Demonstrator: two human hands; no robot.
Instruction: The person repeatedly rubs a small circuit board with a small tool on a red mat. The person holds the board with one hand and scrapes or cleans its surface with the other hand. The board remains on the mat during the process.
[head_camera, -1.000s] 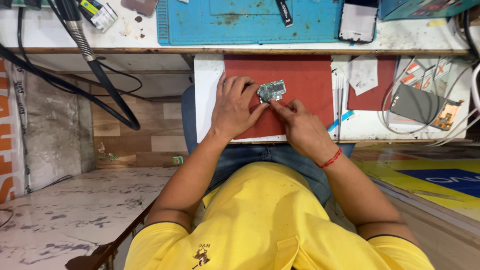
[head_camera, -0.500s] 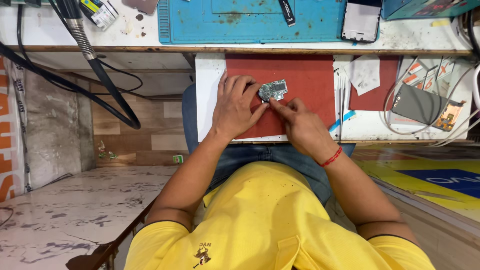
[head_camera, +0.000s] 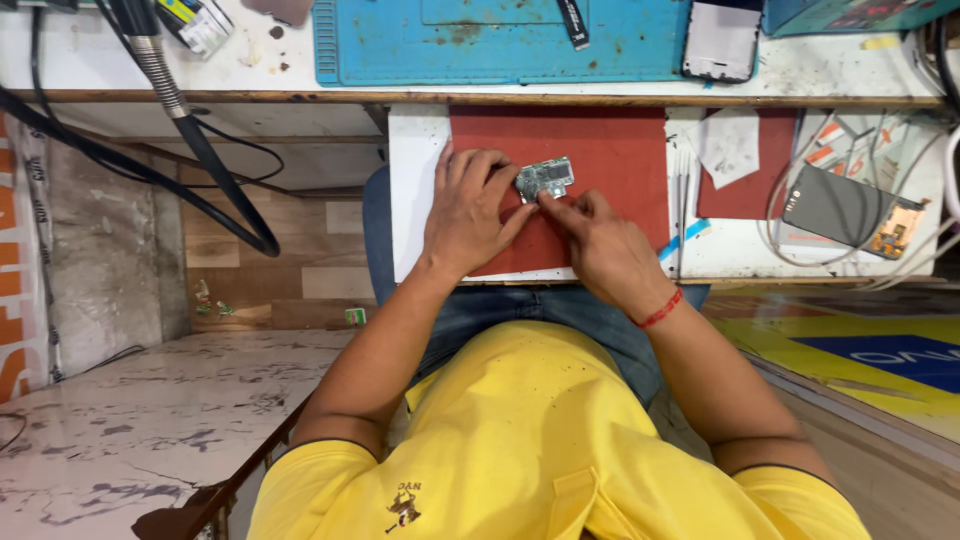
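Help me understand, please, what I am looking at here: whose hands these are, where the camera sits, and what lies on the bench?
The picture comes from a camera worn on a person's head, looking straight down, so you see their own yellow shirt and both bare arms reaching forward. There is no machine; the work is done by hand.

The left hand lies flat on a red mat, its fingers beside a small circuit board. The right hand, with a red thread at the wrist, touches the board's lower edge with its fingertips. Whether either hand pinches the board I cannot tell.

Farther off lie a blue work mat, a phone with its screen up, a dark phone part among white cables, and a black hose at the left.
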